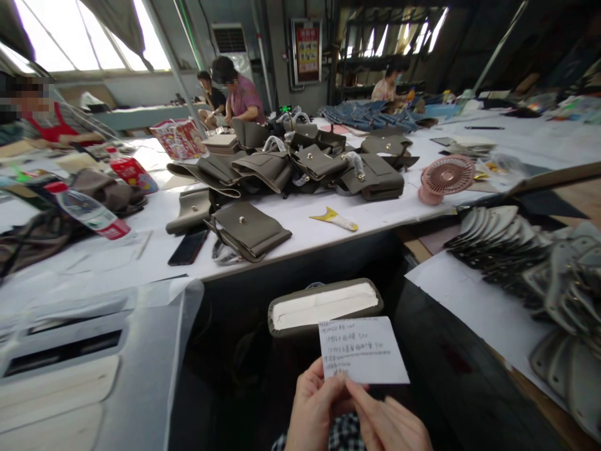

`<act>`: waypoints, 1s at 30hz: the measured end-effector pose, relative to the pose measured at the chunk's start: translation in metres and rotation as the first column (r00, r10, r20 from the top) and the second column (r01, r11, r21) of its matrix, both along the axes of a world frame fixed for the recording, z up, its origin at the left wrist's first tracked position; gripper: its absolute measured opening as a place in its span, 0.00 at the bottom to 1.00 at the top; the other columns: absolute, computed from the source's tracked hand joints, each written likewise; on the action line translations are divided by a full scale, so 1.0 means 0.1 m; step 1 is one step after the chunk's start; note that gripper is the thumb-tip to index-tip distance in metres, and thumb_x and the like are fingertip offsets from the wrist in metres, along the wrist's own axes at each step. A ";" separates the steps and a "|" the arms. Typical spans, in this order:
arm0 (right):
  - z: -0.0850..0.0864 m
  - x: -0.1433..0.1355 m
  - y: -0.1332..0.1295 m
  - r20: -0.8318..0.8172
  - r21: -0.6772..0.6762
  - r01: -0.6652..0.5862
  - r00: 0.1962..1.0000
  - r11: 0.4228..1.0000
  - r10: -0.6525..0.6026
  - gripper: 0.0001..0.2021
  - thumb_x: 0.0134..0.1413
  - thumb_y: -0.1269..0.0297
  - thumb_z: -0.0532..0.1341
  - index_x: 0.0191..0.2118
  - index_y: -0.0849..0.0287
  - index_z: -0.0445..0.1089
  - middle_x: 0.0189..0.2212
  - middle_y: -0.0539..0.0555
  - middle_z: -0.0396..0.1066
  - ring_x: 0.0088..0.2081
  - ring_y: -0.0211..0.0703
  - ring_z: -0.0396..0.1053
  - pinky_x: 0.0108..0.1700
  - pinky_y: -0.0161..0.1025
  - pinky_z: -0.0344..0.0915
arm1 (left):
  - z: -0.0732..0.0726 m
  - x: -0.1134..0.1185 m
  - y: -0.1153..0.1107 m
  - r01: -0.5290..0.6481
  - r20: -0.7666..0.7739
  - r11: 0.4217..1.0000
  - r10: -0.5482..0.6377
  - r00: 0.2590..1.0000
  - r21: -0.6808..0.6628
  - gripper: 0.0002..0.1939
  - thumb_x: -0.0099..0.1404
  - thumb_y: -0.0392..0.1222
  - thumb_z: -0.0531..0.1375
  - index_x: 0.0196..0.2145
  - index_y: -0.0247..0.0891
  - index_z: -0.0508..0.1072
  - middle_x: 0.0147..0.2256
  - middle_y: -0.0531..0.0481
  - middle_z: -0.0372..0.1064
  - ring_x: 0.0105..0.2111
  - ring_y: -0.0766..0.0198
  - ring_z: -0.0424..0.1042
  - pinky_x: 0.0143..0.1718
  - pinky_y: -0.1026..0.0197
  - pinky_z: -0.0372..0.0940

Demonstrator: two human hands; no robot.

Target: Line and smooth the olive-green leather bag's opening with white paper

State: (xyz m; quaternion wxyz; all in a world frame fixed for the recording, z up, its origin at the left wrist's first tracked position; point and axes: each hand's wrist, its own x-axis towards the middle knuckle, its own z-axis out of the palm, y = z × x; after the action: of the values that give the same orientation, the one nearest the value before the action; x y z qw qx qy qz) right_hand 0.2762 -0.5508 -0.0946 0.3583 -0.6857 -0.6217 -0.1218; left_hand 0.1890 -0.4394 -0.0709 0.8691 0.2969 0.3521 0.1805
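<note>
A small white paper card with several lines of handwriting (362, 349) sits low in the centre of the view, held up over a dark gap between the tables. The left hand (315, 407) pinches its lower left edge between thumb and fingers, and the right hand (389, 423) meets it from the other side, forefinger laid against the card's bottom edge, fingers drawn together rather than spread. Just behind the card lies an olive-grey leather bag, oblong with rounded ends, stuffed with crumpled white paper (325, 305) (its mouth faces the camera). Beyond it runs a long white-covered worktable (300, 222), matte and smooth, bearing a heap of matching grey-green leather flap bags with small metal studs (300, 166), one flat flap bag lying apart at the near edge (248, 230), a black phone (188, 247), a yellow-and-white scraper tool (334, 218), a round pink desk fan with a ribbed grille (446, 177) and a tipped clear plastic bottle with a red label (91, 214). To the right, overlapping rows of curved grey leather pieces (504, 241) fan across another white sheet. The room is a dim workshop with bright roof windows; other people sit working at distant tables.
</note>
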 end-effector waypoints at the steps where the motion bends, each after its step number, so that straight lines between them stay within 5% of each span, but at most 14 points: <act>1: -0.01 0.00 0.00 -0.005 0.003 -0.003 1.000 1.000 0.003 0.19 0.62 0.79 0.52 0.58 0.68 0.65 0.37 0.57 0.79 0.31 0.41 0.77 0.33 0.38 0.70 | 0.00 0.00 0.00 -0.002 -0.005 1.000 0.002 1.000 0.001 0.20 0.54 0.44 0.70 0.43 0.31 0.79 0.40 0.36 0.78 0.33 0.56 0.78 0.33 0.62 0.70; 8: -0.05 0.03 0.00 -0.012 0.018 -0.075 0.997 0.997 0.076 0.23 0.62 0.80 0.53 0.62 0.69 0.60 0.39 0.58 0.79 0.29 0.39 0.77 0.27 0.36 0.68 | -0.02 -0.01 -0.01 -0.017 -0.013 1.000 0.017 1.000 -0.002 0.19 0.54 0.43 0.70 0.43 0.32 0.79 0.40 0.37 0.78 0.35 0.52 0.78 0.34 0.60 0.70; 14: -0.04 0.02 0.00 -0.007 -0.016 -0.016 1.000 1.000 0.015 0.19 0.64 0.77 0.52 0.59 0.68 0.64 0.38 0.58 0.79 0.30 0.42 0.77 0.31 0.38 0.70 | 0.00 0.00 0.00 0.002 -0.016 1.000 -0.002 1.000 0.003 0.19 0.55 0.43 0.69 0.43 0.31 0.78 0.41 0.36 0.78 0.35 0.52 0.78 0.34 0.60 0.70; 19: -0.04 0.05 0.00 -0.013 0.007 -0.024 1.000 1.000 0.024 0.25 0.63 0.79 0.53 0.65 0.66 0.58 0.38 0.57 0.79 0.30 0.40 0.76 0.30 0.38 0.68 | -0.01 0.02 -0.01 0.024 -0.014 1.000 -0.024 1.000 0.005 0.19 0.55 0.44 0.70 0.42 0.31 0.78 0.40 0.37 0.79 0.36 0.51 0.78 0.36 0.59 0.71; 30: 0.04 -0.02 0.03 -0.046 -0.078 -0.019 0.999 0.997 0.016 0.25 0.66 0.76 0.51 0.67 0.66 0.54 0.28 0.53 0.74 0.25 0.38 0.70 0.28 0.40 0.62 | 0.00 0.01 0.00 0.036 0.010 0.999 -0.037 0.999 0.033 0.18 0.59 0.45 0.67 0.44 0.31 0.78 0.43 0.36 0.77 0.39 0.50 0.77 0.42 0.54 0.72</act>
State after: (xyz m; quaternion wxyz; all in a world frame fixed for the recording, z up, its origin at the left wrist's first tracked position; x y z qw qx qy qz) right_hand 0.2747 -0.5483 -0.0909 0.3459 -0.6964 -0.6239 -0.0786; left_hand 0.1898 -0.4396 -0.0704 0.8691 0.3166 0.3389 0.1720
